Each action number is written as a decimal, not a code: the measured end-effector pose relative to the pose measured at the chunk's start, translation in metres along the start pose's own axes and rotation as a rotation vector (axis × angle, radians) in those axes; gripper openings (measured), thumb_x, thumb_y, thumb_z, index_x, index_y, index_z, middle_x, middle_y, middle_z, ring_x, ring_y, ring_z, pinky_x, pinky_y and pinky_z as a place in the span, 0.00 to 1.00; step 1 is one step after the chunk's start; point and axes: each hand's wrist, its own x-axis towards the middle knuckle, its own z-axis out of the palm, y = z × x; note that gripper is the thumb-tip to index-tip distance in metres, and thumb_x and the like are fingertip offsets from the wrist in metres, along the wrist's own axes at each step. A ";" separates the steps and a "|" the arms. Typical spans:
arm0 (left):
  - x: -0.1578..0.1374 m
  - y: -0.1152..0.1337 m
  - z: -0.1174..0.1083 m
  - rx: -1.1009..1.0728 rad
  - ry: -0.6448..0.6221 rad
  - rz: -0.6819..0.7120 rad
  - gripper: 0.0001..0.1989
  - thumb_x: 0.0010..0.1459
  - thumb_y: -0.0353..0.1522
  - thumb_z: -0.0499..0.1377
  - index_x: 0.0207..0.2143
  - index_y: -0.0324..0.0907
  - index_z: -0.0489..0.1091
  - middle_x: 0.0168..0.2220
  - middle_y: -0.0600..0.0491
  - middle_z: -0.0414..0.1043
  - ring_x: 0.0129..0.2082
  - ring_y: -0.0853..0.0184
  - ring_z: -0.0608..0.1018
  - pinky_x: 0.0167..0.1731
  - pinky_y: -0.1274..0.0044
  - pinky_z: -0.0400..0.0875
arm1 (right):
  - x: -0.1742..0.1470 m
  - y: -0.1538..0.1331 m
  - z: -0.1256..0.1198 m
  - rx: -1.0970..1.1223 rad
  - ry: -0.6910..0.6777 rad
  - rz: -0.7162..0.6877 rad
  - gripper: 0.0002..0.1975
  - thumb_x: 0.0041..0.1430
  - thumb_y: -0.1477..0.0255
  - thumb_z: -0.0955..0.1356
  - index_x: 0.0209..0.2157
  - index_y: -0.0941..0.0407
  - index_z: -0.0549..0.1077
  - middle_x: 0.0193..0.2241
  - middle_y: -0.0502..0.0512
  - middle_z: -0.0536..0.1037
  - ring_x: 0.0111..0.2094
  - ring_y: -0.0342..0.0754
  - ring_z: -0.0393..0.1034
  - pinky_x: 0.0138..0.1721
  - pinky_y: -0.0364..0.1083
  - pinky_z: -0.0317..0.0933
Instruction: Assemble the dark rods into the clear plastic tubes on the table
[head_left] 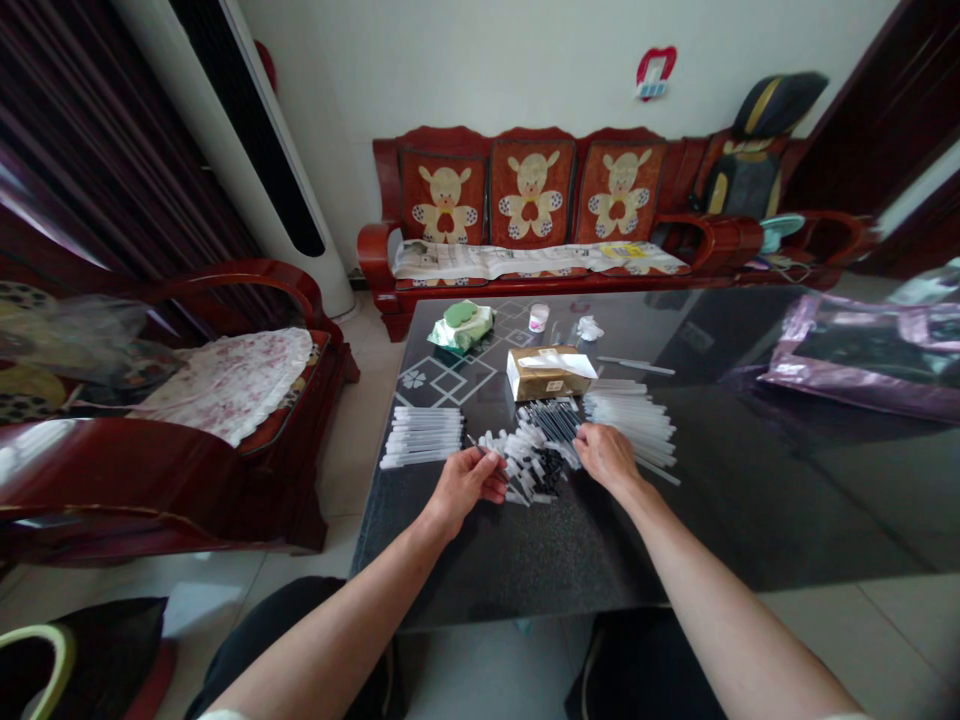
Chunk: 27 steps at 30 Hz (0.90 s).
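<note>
Pinched between thumb and fingers of my left hand (466,484) is what looks like a pen refill; only its thin dark tip shows. A loose heap of white pen caps (517,450) and small black pen plugs (551,470) lies between my hands. My right hand (607,456) has its fingers closed at the edge of the dark pen refills (555,420); what they grip is hidden. White pen barrels (637,420) are piled just beyond that hand. To the left, a row of capped white pens (424,436) lies side by side.
Behind the heap stands a gold tissue box (551,376). Farther back are a green wipes pack (461,325), a small white cup (538,318) and a crumpled tissue (589,328). A purple-edged plastic bag (862,365) lies on the right of the dark table (510,575).
</note>
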 end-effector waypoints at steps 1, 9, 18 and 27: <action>0.000 0.000 0.000 0.000 0.000 -0.001 0.22 0.47 0.47 0.65 0.29 0.35 0.70 0.22 0.52 0.72 0.19 0.71 0.74 0.21 0.79 0.71 | 0.000 -0.001 -0.001 0.009 0.005 0.003 0.11 0.58 0.71 0.63 0.29 0.56 0.76 0.28 0.59 0.80 0.31 0.50 0.74 0.28 0.43 0.52; 0.003 -0.005 -0.003 -0.010 -0.002 0.012 0.22 0.49 0.46 0.64 0.31 0.34 0.70 0.24 0.50 0.74 0.21 0.71 0.75 0.24 0.79 0.72 | -0.016 -0.018 -0.015 0.480 -0.029 -0.046 0.06 0.52 0.70 0.65 0.27 0.57 0.73 0.19 0.50 0.76 0.22 0.44 0.69 0.25 0.41 0.56; -0.002 -0.005 -0.005 -0.065 -0.013 0.015 0.21 0.50 0.44 0.64 0.35 0.34 0.70 0.29 0.47 0.75 0.26 0.69 0.78 0.31 0.76 0.74 | -0.050 -0.035 -0.022 0.323 -0.158 -0.035 0.05 0.48 0.76 0.67 0.22 0.57 0.74 0.22 0.54 0.77 0.27 0.46 0.73 0.30 0.41 0.58; -0.003 -0.003 -0.003 -0.117 -0.063 0.031 0.20 0.50 0.43 0.64 0.37 0.35 0.70 0.30 0.47 0.75 0.28 0.67 0.78 0.33 0.74 0.74 | -0.059 -0.043 -0.034 0.726 -0.233 -0.058 0.11 0.58 0.69 0.62 0.30 0.58 0.73 0.19 0.50 0.74 0.15 0.40 0.66 0.17 0.37 0.57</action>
